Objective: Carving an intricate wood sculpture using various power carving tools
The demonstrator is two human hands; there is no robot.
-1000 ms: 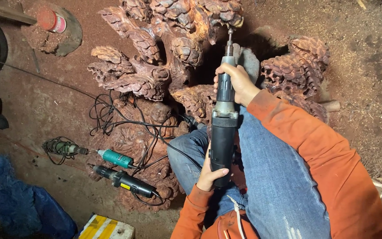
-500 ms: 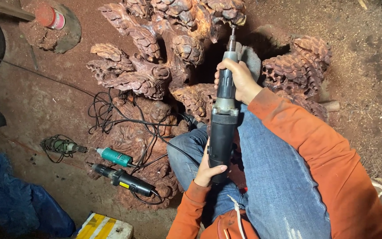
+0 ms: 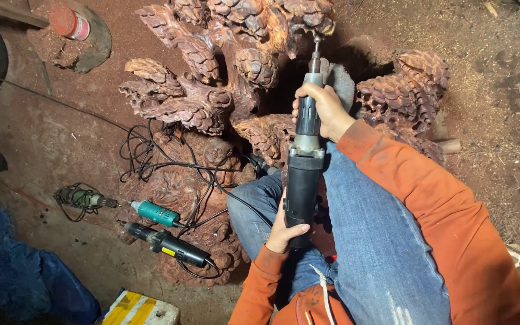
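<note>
1. The step in hand looks like grinding detail into the carving [image 3: 236,90]: the bit of the grinder [image 3: 304,174] sits at the upper part of the scaled wood, beside a dark hollow.
2. The right hand [image 3: 326,111] is wrapped tight round the grinder's front neck; the left hand [image 3: 284,232] is closed round its black rear body, over the lap.
3. The next move, I judge, calls for a steady two-handed hold and light pressure at the tip (the scales beside it look fine and easy to nick).
4. The floor [image 3: 61,144] is reddish earth and dust, with sawdust to the right.
5. Three more tools [image 3: 151,213] and tangled cords [image 3: 151,150] lie left of the carving; blue cloth [image 3: 25,283] lies in the lower left corner.
</note>
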